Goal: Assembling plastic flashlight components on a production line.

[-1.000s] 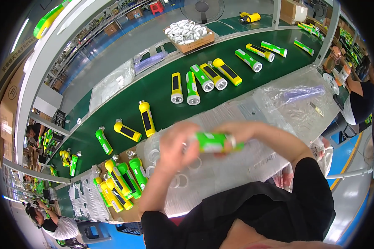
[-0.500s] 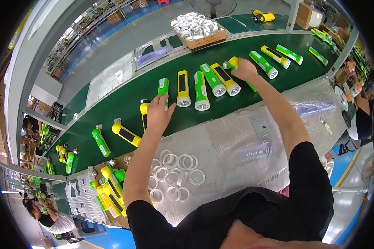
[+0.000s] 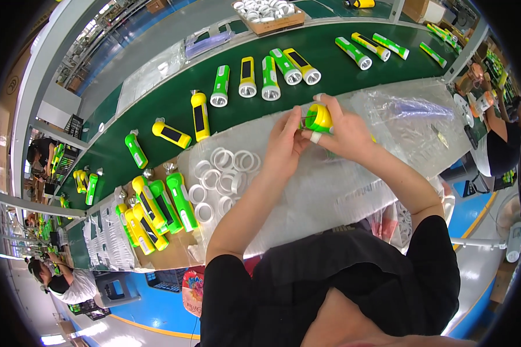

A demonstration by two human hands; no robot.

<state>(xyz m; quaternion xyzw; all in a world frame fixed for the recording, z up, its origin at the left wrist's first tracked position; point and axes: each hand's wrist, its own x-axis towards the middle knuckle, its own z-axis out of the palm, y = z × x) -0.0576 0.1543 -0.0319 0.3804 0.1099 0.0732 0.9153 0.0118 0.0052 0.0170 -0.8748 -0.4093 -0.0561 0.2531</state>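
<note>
My right hand (image 3: 350, 136) is wrapped round a flashlight (image 3: 320, 118) with a yellow head, held over the plastic-covered near part of the bench. The head's open end faces left, and thin dark wires show at its mouth. My left hand (image 3: 285, 139) is at that end with its fingers closed together; what they pinch is hidden. Most of the flashlight's body is behind my right hand. Several loose white rings (image 3: 244, 161) lie on the plastic sheet (image 3: 307, 202) left of my hands.
Green and yellow flashlights (image 3: 270, 78) lie in a row across the green belt (image 3: 307, 46). More flashlights (image 3: 150, 205) are piled on cardboard at the left. A carton (image 3: 278, 24) of white rings stands beyond the belt. Clear film (image 3: 417, 108) lies at the right.
My right hand has brought the yellow-headed flashlight off the belt toward me. My left hand has let go of a green flashlight on the belt and moved right to meet it. The view has shifted.
</note>
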